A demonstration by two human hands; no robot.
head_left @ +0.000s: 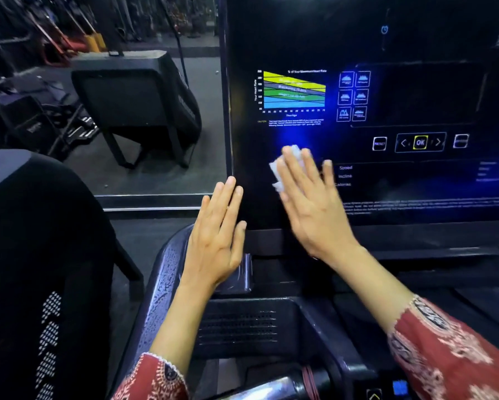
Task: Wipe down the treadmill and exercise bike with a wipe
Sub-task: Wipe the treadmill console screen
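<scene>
The treadmill's black console panel (386, 183) fills the right half of the view, lit with a heart-rate chart and blue buttons. My right hand (309, 197) lies flat with straight fingers on the panel's lower left and presses a white wipe (283, 168) against it; the wipe shows above and left of the fingers. My left hand (219, 232) is flat and open at the panel's lower left edge, fingers pointing up, holding nothing. Both forearms come in from below in red patterned sleeves.
Below the panel are a dark speaker grille (236, 327), a glossy side handrail (159, 284) and a chrome grip bar (268, 385). Another black machine (138, 105) stands on the gym floor at the left. A dark mesh seat back (40, 269) is near left.
</scene>
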